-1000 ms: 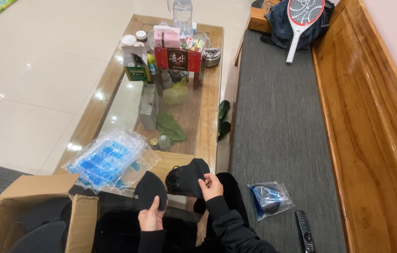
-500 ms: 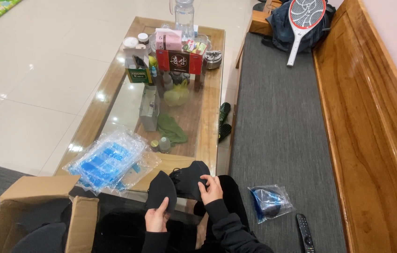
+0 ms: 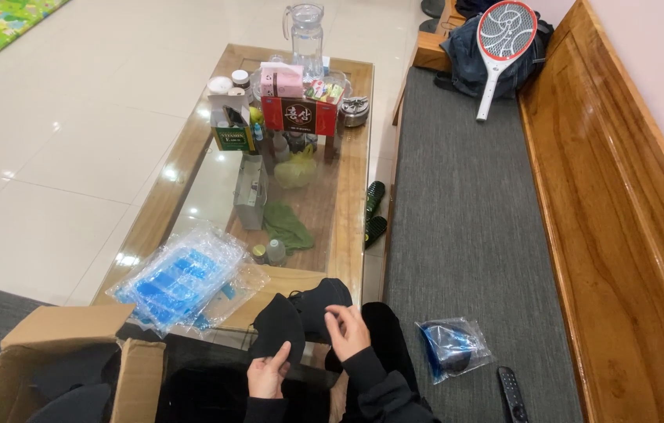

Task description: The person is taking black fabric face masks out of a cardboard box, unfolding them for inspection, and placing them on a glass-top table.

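My left hand (image 3: 268, 374) grips the lower edge of a black fabric face mask (image 3: 277, 325), held up over my lap. My right hand (image 3: 347, 331) pinches a second black mask (image 3: 318, 298) just to the right of it; the two masks overlap. Both hands are close together at the near end of the glass-topped wooden coffee table (image 3: 349, 205). A pile of clear blue plastic bags (image 3: 183, 278) lies on the table just left of the masks. An open cardboard box (image 3: 67, 368) with dark items inside stands at my left knee.
The table's far end holds a glass jug (image 3: 305, 33), boxes, jars and a green cloth (image 3: 286, 227). I sit on a grey-cushioned wooden bench (image 3: 465, 211); on it lie a bagged mask (image 3: 451, 348), a remote (image 3: 512, 393), a red racket-shaped swatter (image 3: 500, 45) and a dark backpack.
My hands have brought the two black masks closer together and slightly higher; the left mask now overlaps the right one. The view has tilted a little.
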